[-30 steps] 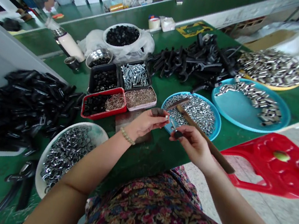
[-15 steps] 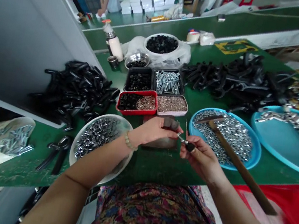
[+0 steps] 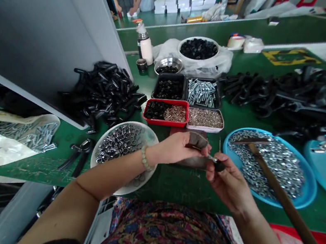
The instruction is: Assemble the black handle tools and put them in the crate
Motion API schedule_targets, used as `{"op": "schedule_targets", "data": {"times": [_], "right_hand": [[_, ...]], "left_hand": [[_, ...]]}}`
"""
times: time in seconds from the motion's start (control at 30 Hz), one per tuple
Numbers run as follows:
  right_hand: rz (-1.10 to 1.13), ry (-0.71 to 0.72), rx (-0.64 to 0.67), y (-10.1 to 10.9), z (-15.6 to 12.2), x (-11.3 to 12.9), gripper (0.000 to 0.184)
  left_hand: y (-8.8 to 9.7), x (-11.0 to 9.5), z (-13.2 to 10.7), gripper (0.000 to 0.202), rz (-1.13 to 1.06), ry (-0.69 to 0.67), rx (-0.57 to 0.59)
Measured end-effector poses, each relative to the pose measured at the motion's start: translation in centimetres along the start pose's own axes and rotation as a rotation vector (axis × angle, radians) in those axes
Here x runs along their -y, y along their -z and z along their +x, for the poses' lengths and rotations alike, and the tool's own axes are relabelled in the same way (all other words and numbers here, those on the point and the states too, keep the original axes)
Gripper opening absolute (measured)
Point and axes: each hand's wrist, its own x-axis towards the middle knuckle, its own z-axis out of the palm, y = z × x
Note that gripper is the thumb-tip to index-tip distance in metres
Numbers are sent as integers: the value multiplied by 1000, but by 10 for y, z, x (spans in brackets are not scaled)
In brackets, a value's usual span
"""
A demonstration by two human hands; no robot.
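black-ended metal piece (image 3: pixel 220 165), left of round blue tray (image 3: pixel 310 193): right hand (image 3: pixel 230 185) pinches it; left hand (image 3: pixel 182 147) bunched at tip, hold unclear. likely aligning; next needs steadiness.

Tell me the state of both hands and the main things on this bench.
Right hand, closed on the black-ended part.
Left hand, fingertips pinched at that part's metal end.
Left blue tray, uncovered, holding metal pieces.
Hammer, lying slanted across that tray.
Red tray, uncovered, holding black pieces and copper-coloured pins.
White bowl, uncovered, holding shiny rings.
Pale bottle, upright.
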Motion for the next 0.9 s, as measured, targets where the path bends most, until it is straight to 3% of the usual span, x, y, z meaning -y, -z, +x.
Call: {"op": "schedule_targets", "data": {"times": [0.1,0.2,0.33,0.37,0.47,0.57,0.63,0.73,0.77,0.83,0.9], "right_hand": [[192,-83,-18,-5,4,1,30],[185,-68,12,-3,7,0,25],[22,14,-22,8,10,-10,20],[-4,43,-57,11,11,-13,21],[-55,80,-78,14,10,-17,20],[-103,81,20,10,7,-14,16],[-147,77,62,7,7,-12,15],[-200,47,73,2,9,-13,17],[-204,43,66,0,11,-15,18],[-189,40,43,-2,14,-19,20],[-153,26,23,-5,18,-24,21]], "left_hand": [[-5,0,-2,23,202,-107,-138],[-6,2,-4,34,317,-116,-234],[-1,-7,-8,36,288,-210,6],[-1,-10,-9,35,281,-200,24],[0,-14,-10,30,239,-51,-63],[7,-10,-14,43,60,40,25],[25,1,-21,42,-3,66,-11],[77,30,-43,36,267,219,-372],[99,42,-52,36,460,328,-486],[142,66,-73,35,890,618,-604],[176,86,-89,36,1073,878,-530]]}}
